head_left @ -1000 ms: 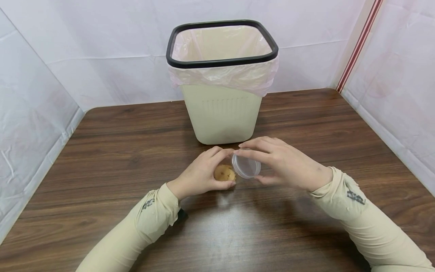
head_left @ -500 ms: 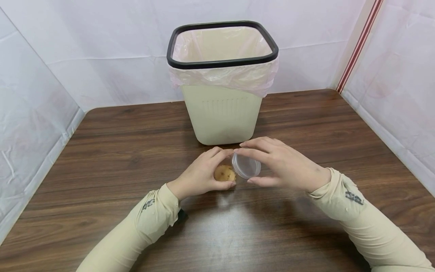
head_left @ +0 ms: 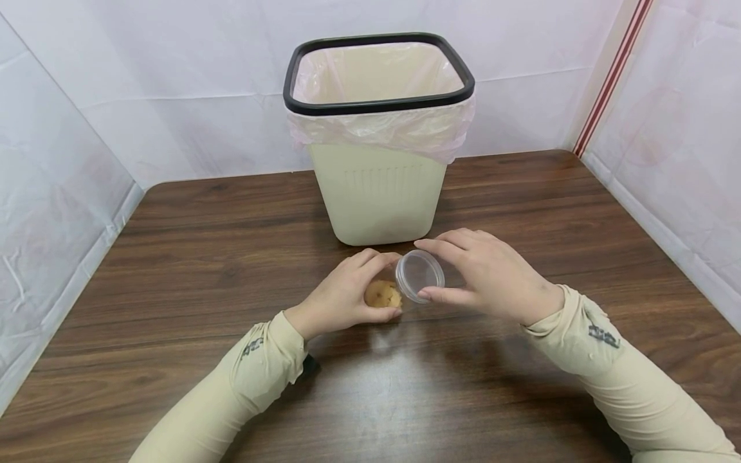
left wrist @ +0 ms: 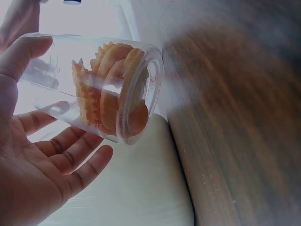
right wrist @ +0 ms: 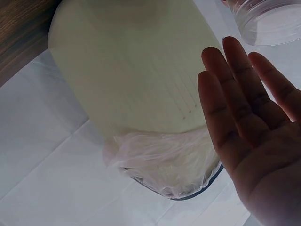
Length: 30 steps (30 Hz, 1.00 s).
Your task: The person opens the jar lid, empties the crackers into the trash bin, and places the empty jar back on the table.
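My left hand (head_left: pixel 344 297) grips a clear plastic jar (left wrist: pixel 54 89) between thumb and index finger, the other fingers spread loosely beside it. Several orange-brown biscuits (left wrist: pixel 110 87) with scalloped edges lie stacked at the jar's bottom end, close over the table. The jar's round, clear top (head_left: pixel 419 276), ringed with ridges, faces up and to the right. Beside that top is my right hand (head_left: pixel 492 276), thumb tip overlapping its near edge and fingers extended behind it. In the right wrist view the fingers are straight and stand apart from the jar; the thumb is hidden there.
Behind the hands stands a cream waste bin (head_left: pixel 379 193) with a black rim (head_left: pixel 379 108) and a pinkish plastic liner (head_left: pixel 405 132) folded over it. Dark wood-grain table (head_left: pixel 220 257) lies under everything, with white sheeting (head_left: pixel 202 83) along the back and sides.
My right hand's fingers have drawn back to the right from the jar's top, and its thumb has come up over the near edge. My left hand and the jar have hardly moved.
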### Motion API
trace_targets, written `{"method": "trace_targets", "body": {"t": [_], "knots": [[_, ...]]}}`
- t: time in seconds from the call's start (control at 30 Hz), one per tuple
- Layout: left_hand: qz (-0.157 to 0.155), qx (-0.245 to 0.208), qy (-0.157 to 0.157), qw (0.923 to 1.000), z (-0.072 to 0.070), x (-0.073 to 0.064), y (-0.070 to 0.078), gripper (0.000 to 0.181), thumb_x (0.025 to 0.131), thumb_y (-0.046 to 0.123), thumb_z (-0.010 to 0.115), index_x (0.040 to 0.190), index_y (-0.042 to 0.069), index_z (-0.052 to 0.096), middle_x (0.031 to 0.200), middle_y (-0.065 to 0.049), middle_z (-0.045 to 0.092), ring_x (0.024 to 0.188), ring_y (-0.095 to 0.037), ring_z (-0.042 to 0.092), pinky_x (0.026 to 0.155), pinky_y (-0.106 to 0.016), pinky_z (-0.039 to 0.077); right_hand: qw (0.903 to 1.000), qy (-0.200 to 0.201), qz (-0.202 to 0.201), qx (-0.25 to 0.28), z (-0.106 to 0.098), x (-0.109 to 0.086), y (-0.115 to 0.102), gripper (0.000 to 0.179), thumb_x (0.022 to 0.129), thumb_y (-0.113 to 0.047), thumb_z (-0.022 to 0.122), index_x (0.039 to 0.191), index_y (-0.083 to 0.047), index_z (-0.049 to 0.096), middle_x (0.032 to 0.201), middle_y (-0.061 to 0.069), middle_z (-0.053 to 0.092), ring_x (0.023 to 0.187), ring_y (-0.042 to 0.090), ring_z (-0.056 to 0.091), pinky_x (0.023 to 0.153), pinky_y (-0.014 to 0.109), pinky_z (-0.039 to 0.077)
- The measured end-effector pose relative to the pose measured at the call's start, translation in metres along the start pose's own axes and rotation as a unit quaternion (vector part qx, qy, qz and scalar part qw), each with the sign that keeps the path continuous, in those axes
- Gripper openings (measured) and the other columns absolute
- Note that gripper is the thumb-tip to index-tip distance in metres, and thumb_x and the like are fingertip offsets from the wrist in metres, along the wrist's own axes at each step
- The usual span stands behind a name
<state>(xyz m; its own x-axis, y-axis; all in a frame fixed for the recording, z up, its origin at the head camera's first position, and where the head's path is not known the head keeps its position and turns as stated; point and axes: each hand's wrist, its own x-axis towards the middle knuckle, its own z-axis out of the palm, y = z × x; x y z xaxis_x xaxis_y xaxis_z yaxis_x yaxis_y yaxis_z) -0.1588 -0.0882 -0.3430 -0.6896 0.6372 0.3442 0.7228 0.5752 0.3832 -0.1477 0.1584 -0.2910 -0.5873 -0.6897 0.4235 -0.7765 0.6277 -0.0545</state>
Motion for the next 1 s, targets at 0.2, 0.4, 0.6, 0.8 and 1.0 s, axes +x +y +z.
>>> {"method": "trace_targets", "body": {"t": [0.2,0.4,0.6,0.8,1.0], "knots": [[-0.003,-0.001,-0.003,1.0,-0.0001,-0.0001,0.0004,0.067,0.075,0.038,0.079,0.131,0.013,0.053,0.113,-0.004,0.061,0.104,-0.019,0.059,0.094,-0.039,0.047,0.9997,-0.006,0.024,-0.005,0.0004,-0.0003,-0.0018,0.06,0.081,-0.052,0.068,0.122,-0.008,0.063,0.101,0.004,0.069,0.097,0.022,0.065,0.086,0.041,0.051],[-0.001,-0.001,-0.002,1.0,-0.0001,-0.0002,0.0002,0.066,0.075,0.038,0.079,0.131,0.013,0.053,0.113,-0.004,0.061,0.104,-0.019,0.059,0.094,-0.039,0.048,0.9996,0.003,0.027,-0.01,0.0033,-0.0004,-0.0038,0.06,0.078,-0.053,0.069,0.118,-0.008,0.065,0.097,0.003,0.069,0.091,0.02,0.065,0.081,0.04,0.051],[-0.002,-0.002,-0.002,1.0,-0.0004,-0.0004,0.0003,0.066,0.075,0.038,0.079,0.131,0.013,0.053,0.112,-0.004,0.061,0.102,-0.019,0.059,0.093,-0.038,0.048,0.9993,0.011,0.03,-0.019,0.0052,-0.0006,-0.006,0.062,0.075,-0.055,0.072,0.117,-0.009,0.065,0.099,0.003,0.069,0.089,0.02,0.066,0.078,0.039,0.052],[-0.001,-0.003,-0.002,1.0,-0.0005,-0.0005,0.0004,0.066,0.075,0.038,0.079,0.131,0.013,0.053,0.112,-0.005,0.061,0.102,-0.019,0.059,0.092,-0.038,0.048,0.9992,0.008,0.034,-0.017,0.0048,-0.0002,-0.0071,0.063,0.074,-0.055,0.073,0.117,-0.01,0.065,0.099,0.003,0.069,0.089,0.02,0.065,0.079,0.039,0.052],[0.002,-0.002,0.001,1.0,-0.0005,-0.0008,0.0002,0.066,0.075,0.038,0.079,0.131,0.013,0.053,0.112,-0.004,0.061,0.101,-0.019,0.059,0.092,-0.037,0.048,0.9994,0.012,0.029,-0.018,0.0055,-0.0003,-0.0077,0.063,0.074,-0.054,0.073,0.117,-0.009,0.065,0.099,0.003,0.069,0.088,0.02,0.065,0.078,0.039,0.052]]}}
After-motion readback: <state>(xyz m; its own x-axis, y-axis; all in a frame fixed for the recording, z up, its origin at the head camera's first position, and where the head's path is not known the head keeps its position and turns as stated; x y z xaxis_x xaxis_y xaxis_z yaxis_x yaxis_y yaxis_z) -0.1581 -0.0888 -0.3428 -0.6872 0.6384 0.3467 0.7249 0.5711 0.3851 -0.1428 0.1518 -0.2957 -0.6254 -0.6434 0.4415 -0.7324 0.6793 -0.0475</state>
